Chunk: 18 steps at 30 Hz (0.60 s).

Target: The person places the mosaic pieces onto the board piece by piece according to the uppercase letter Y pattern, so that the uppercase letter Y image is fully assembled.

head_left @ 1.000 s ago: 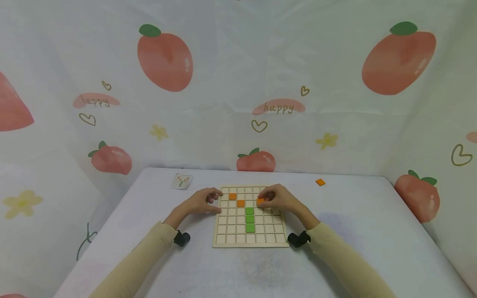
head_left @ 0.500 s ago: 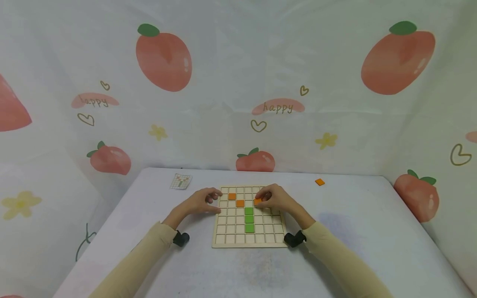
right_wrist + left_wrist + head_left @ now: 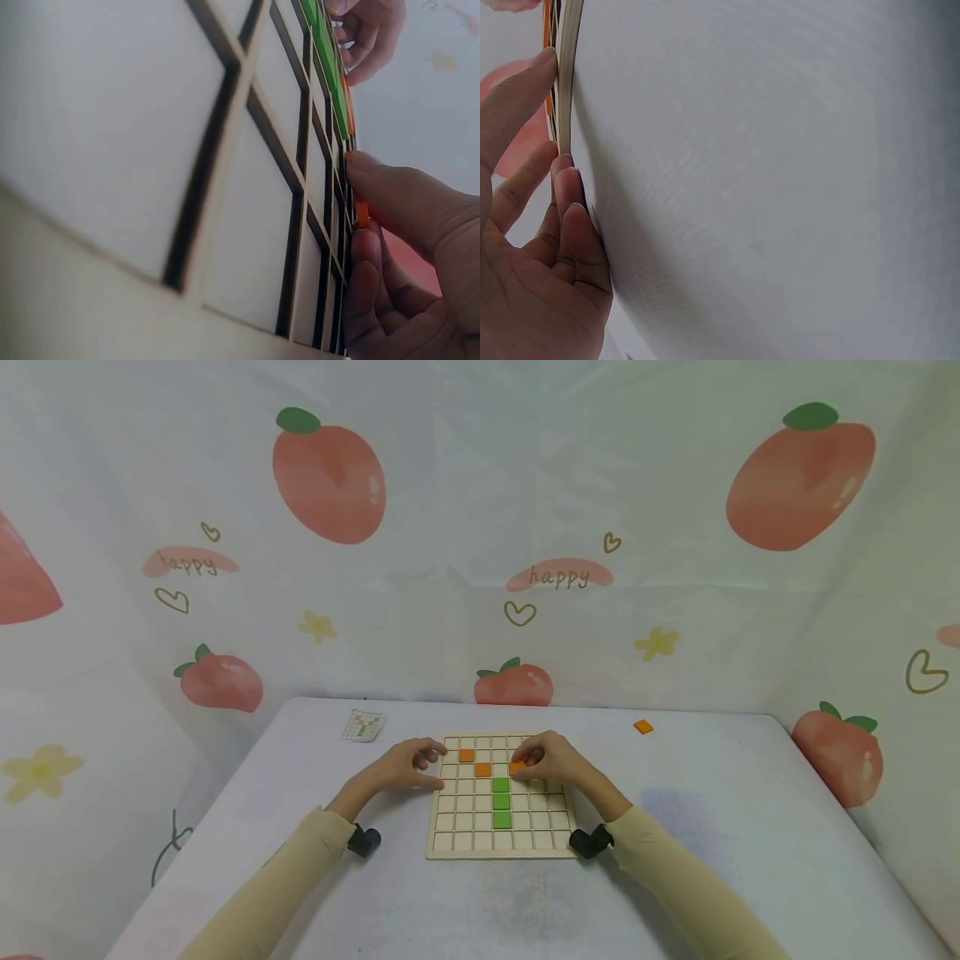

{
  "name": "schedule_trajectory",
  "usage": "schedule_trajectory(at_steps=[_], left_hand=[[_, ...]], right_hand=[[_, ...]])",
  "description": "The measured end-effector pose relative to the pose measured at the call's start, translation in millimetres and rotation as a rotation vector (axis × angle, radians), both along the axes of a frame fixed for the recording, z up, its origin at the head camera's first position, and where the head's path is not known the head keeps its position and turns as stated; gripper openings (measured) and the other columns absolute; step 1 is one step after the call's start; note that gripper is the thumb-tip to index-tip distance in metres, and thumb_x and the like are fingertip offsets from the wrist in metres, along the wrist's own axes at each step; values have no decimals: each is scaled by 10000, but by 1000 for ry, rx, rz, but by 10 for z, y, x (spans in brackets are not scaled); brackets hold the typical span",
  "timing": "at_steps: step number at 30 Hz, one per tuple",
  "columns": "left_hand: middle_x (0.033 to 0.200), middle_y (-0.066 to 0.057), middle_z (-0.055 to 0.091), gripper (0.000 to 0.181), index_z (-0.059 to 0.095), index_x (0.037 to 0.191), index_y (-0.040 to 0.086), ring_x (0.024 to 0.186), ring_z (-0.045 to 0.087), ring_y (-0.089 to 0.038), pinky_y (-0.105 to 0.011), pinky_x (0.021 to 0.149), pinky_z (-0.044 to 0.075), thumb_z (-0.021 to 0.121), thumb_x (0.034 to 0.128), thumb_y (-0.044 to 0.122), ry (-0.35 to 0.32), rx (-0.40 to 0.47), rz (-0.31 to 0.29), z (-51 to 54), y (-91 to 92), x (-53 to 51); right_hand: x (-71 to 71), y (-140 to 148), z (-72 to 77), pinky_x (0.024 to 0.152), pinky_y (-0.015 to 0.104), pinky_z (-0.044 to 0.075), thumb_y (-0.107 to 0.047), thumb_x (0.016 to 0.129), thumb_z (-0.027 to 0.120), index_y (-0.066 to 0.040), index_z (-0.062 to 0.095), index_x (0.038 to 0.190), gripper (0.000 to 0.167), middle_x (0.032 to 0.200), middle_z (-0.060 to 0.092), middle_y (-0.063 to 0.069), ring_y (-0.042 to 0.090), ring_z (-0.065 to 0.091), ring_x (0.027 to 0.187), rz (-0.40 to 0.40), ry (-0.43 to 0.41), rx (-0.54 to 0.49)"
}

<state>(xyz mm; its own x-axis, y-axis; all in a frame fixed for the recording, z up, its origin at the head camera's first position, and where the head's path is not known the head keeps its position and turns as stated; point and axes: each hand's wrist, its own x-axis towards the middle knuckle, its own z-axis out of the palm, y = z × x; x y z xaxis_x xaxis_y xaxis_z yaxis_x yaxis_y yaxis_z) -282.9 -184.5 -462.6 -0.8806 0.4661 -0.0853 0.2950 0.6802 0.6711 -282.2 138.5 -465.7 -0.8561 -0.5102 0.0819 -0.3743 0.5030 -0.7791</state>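
A square wooden grid board (image 3: 467,843) lies on the table in the head view. My right hand (image 3: 558,760) pinches an orange square tile (image 3: 517,767) between thumb and fingers at the upper right part of the grid. The right wrist view shows that orange tile (image 3: 362,210) against the board's surface; whether it sits fully in a cell, I cannot tell. My left hand (image 3: 401,766) touches the board's left edge with spread thumb and index finger, its other fingers loosely bent. On the grid lie two orange tiles (image 3: 483,769) in a diagonal and a column of green tiles (image 3: 502,802).
Beyond the board to the right lies a loose orange tile (image 3: 643,727). A small paper card (image 3: 363,726) printed with a coloured grid pattern is at the back left of the white table (image 3: 517,910). A fruit-patterned cloth (image 3: 442,510) hangs behind.
My right hand has shifted slightly left over the board with the pinched orange tile. The left hand stays at the board's left edge.
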Motion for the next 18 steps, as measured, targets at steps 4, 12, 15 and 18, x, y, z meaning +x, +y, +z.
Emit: schedule_trajectory(at_steps=[4,12,15,18], left_hand=[[1055,-8,585,533,646,1275,84,936,530,-205,-390,847,458,883,816,212,-8,5,7,6,1,8],[1048,-8,585,533,647,1273,83,930,531,-204,-387,838,460,885,814,213,-2,5,7,-8,-4,10],[1051,-10,588,531,646,1275,81,930,532,-204,-385,840,460,882,816,207,0,1,9,-1,2,13],[1058,-13,591,530,645,1279,79,935,533,-204,-387,843,460,879,820,203,-3,2,10,5,6,15]], right_hand=[[4,-13,0,720,297,500,-98,825,857,-41,774,981,186,935,682,-2,145,581,777,-4,-3,6],[9,-25,4,719,311,500,-93,821,860,-39,772,971,182,921,682,-1,151,581,773,-3,-1,12],[11,-25,10,712,309,500,-84,822,857,-28,768,970,182,914,683,11,149,579,765,2,9,10],[8,-23,12,712,306,499,-83,822,857,-26,764,970,184,911,683,15,148,578,762,0,7,13]])
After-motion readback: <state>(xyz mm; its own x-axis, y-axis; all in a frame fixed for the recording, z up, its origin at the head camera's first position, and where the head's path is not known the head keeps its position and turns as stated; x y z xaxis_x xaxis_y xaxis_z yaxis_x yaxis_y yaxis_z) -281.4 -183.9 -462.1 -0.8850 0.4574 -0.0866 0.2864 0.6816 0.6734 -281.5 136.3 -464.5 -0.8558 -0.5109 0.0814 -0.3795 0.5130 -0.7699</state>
